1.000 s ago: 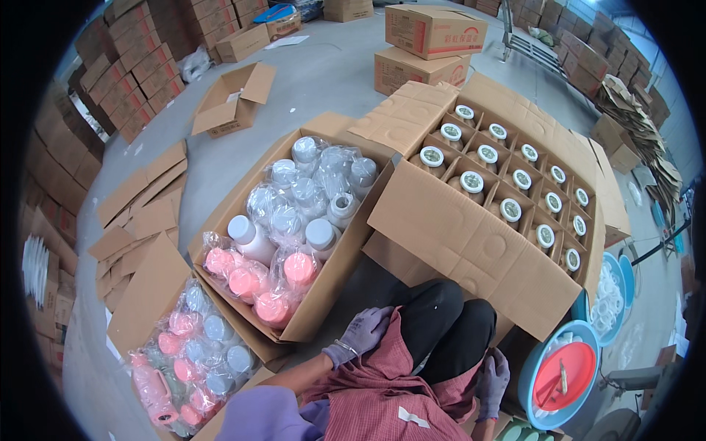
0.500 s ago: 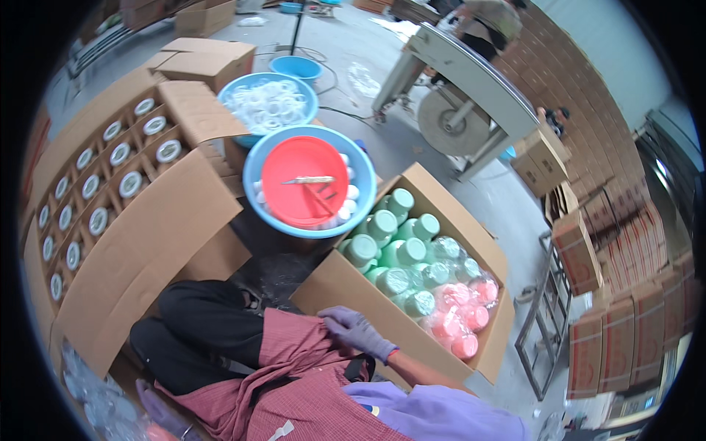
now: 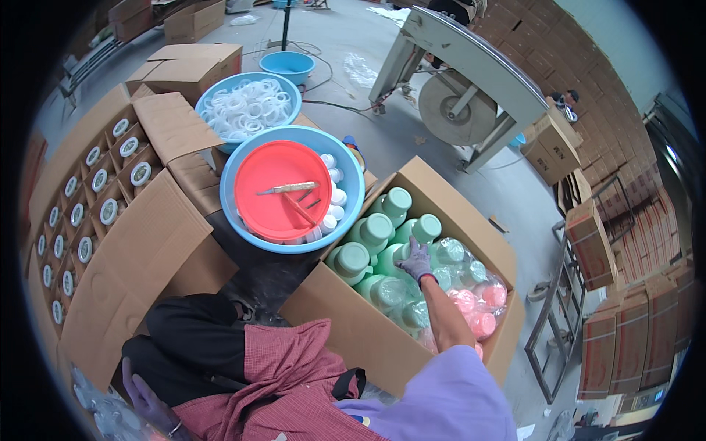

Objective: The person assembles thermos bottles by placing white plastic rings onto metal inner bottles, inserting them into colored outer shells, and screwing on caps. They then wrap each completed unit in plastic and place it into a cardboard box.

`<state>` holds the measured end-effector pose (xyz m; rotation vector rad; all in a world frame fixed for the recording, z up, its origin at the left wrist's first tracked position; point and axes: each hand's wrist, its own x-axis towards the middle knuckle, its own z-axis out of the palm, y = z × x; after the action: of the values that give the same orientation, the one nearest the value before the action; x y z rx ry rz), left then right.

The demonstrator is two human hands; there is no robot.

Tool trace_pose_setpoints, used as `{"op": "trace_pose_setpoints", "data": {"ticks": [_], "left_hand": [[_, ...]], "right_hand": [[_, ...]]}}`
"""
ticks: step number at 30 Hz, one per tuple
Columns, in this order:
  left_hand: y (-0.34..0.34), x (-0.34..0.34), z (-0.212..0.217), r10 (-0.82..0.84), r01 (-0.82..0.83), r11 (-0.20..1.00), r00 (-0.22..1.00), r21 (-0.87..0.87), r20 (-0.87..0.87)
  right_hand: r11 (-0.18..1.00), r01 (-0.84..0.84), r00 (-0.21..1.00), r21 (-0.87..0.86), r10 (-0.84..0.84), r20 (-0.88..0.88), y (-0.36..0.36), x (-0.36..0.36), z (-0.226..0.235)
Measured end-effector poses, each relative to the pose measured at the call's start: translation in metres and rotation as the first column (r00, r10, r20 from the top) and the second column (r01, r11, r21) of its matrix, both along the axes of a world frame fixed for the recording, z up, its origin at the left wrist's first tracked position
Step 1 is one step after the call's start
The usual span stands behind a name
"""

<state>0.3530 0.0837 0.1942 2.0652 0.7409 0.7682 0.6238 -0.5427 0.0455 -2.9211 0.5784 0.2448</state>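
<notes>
head view, one entry. right hand [image 3: 417,259], in a purple glove, reached into the open carton [image 3: 368,334] on the person's right; fingers were curled down onto the green bottles [image 3: 373,234], but whether they actually gripped one could not be told. the green bottles stood upright with caps on, filling the near end of that carton; pink bottles [image 3: 482,305] in clear wrap filled its far end. left hand [image 3: 143,397], also gloved, lay low beside the knee at the lower left, next to clear-wrapped goods; its fingers looked loosely spread, holding nothing.

blue basin [image 3: 353,176] sat just beside the carton, holding a red lid-like dish [image 3: 276,213] with a slim tool [image 3: 288,189] on it and white caps [image 3: 334,197] along its edge. second blue basin [image 3: 287,92] beyond it held white rings [image 3: 246,106].

divided carton [image 3: 140,242] on the left: most cells already held white-topped containers [image 3: 109,212].

judged progress: divided carton largely filled; the right-hand carton remained nearly full, so much stock appeared left to handle.
</notes>
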Motion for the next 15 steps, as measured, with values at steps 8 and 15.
{"op": "trace_pose_setpoints", "data": {"ticks": [8, 15], "left_hand": [[-0.060, 0.061, 0.023, -0.250, 0.246, 0.966, 0.967, 0.082, 0.046], [-0.133, 0.109, 0.045, -0.553, 0.552, 0.832, 0.818, 0.056, 0.158]], "right_hand": [[0.943, -0.176, 0.902, 0.281, 0.040, 0.431, -0.021, 0.003, 0.146], [0.050, 0.505, 0.849, 0.862, -0.207, -0.486, -0.014, -0.010, 0.033]]}}
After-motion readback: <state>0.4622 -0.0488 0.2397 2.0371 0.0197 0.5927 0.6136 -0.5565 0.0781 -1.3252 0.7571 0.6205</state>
